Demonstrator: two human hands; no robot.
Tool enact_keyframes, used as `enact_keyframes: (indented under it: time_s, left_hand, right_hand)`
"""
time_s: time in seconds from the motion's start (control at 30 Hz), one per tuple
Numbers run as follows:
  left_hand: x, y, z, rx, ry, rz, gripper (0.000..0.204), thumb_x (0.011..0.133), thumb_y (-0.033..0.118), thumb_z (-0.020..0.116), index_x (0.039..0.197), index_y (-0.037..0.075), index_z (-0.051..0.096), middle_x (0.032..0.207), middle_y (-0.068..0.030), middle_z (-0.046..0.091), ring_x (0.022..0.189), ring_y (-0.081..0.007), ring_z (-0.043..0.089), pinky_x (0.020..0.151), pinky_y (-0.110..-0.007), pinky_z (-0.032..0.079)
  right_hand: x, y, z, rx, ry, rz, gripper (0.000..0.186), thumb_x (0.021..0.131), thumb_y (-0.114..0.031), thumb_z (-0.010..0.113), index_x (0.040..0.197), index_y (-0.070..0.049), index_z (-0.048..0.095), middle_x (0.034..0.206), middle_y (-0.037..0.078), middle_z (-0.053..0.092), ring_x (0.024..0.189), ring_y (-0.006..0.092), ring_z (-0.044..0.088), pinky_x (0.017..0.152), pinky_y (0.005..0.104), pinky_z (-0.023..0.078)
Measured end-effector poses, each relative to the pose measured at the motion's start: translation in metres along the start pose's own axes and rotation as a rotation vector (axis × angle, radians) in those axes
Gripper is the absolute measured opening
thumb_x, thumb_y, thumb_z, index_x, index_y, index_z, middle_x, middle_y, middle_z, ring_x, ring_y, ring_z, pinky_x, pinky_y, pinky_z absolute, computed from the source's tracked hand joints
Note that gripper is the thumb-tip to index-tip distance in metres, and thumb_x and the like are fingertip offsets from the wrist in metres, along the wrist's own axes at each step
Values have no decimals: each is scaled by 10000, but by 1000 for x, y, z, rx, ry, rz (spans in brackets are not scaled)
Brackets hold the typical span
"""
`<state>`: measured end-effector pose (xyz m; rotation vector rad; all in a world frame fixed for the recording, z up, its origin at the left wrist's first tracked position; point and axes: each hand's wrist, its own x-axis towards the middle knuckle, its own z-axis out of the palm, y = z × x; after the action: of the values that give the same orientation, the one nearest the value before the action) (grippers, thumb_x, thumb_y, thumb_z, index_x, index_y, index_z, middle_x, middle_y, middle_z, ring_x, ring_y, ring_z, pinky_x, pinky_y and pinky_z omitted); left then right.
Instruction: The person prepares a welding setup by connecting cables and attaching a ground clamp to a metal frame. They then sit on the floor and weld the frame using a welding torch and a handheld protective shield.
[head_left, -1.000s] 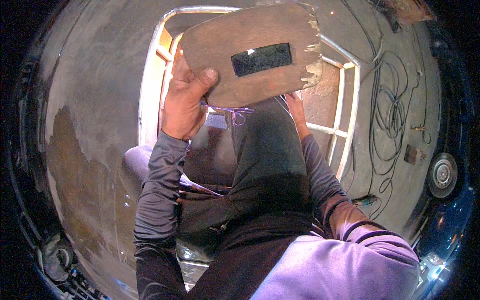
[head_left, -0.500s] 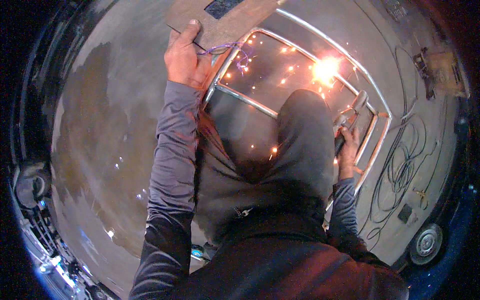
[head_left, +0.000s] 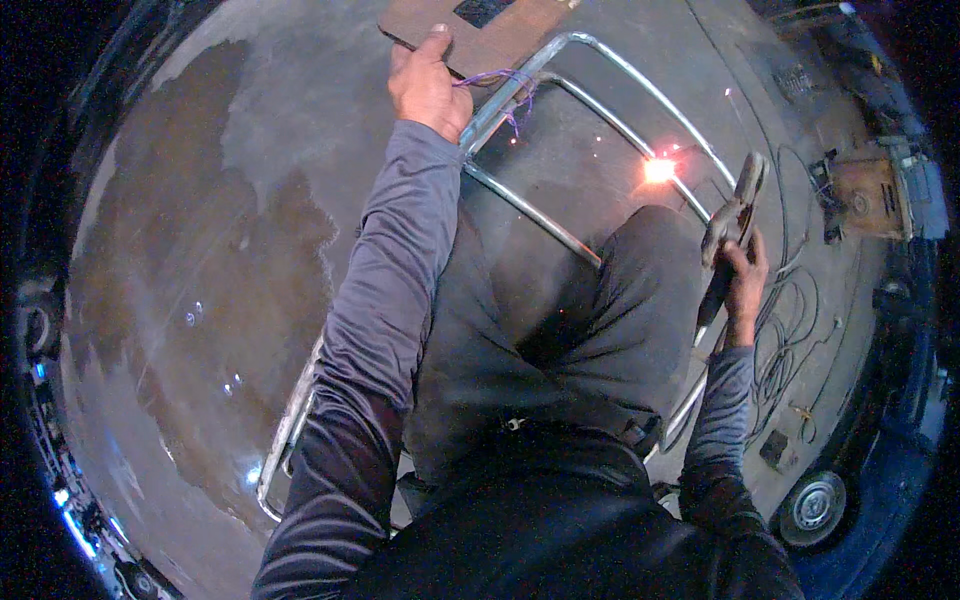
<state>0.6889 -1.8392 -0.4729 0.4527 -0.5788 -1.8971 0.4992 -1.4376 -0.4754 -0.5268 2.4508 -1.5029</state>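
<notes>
My left hand (head_left: pixel 428 88) is closed on the edge of a brown welding hand shield (head_left: pixel 515 38), a flat board with a dark window. A purple cord (head_left: pixel 497 75) hangs beside that hand, over the tubing. In my right hand (head_left: pixel 744 285) is a welding electrode holder (head_left: pixel 738 212), its jaws pointing up and away from me. A frame of shiny metal tubes (head_left: pixel 530 213) lies around and beneath my legs. One spot on its inner tube glows red-white (head_left: pixel 659 171), left of the holder. I cannot make out an electrode in the jaws.
Black cables (head_left: pixel 790 345) lie coiled on the concrete floor (head_left: pixel 270 150) at the right. Beyond them stands a boxy brown machine (head_left: pixel 868 198). A vehicle wheel (head_left: pixel 812 508) is at the lower right. Dark wet-looking patches spread over the floor on the left.
The bright arc has shrunk to a small glow, and the shower of sparks has mostly gone. My right hand and the holder have moved right. The shield and left hand appear further right in view.
</notes>
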Motion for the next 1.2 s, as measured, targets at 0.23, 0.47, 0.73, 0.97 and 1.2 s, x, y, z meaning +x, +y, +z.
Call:
enact_keyframes:
  time_s: [0.23, 0.47, 0.73, 0.97, 1.2]
  left_hand:
    - [10, 8, -10, -2, 59, 45, 350, 886, 34, 575, 1223, 52, 484, 1157, -102, 573, 1068, -281, 575, 886, -474, 505]
    - [21, 15, -23, 26, 118, 129, 374, 886, 33, 571, 1242, 46, 460, 1150, -110, 572, 1042, -282, 581, 885, -476, 504]
    - [20, 13, -21, 92, 110, 167, 343, 878, 12, 551, 1206, 23, 451, 1154, -124, 561, 1039, -278, 576, 889, -450, 490]
    - [-21, 9, -27, 163, 4, 95, 395, 885, 18, 534, 1266, 19, 429, 1185, -124, 557, 1049, -273, 574, 902, -420, 482]
    - [-28, 7, -31, 352, -1, 139, 422, 888, 68, 549, 1295, 35, 445, 1198, -113, 570, 1033, -261, 586, 879, -394, 493]
  right_hand:
    - [62, -71, 31, 58, -18, -171, 557, 804, -128, 679, 1300, 23, 475, 856, 71, 639, 662, 133, 587, 587, 257, 478]
    - [67, -76, 79, -162, -212, -198, 662, 759, -139, 738, 1333, 34, 457, 1122, 158, 632, 958, 201, 608, 852, 293, 479]
    - [76, -25, 88, -717, -630, -260, 617, 725, -266, 724, 1284, -87, 534, 1199, 188, 604, 1117, 327, 574, 971, 379, 431]
    - [97, -4, 111, -736, -810, -473, 566, 760, -301, 698, 1266, -94, 550, 1166, 172, 624, 1058, 342, 600, 924, 395, 457]
    - [96, 19, 145, -899, -783, -589, 554, 752, -217, 620, 1294, -145, 530, 1163, 189, 619, 1066, 353, 592, 917, 434, 463]
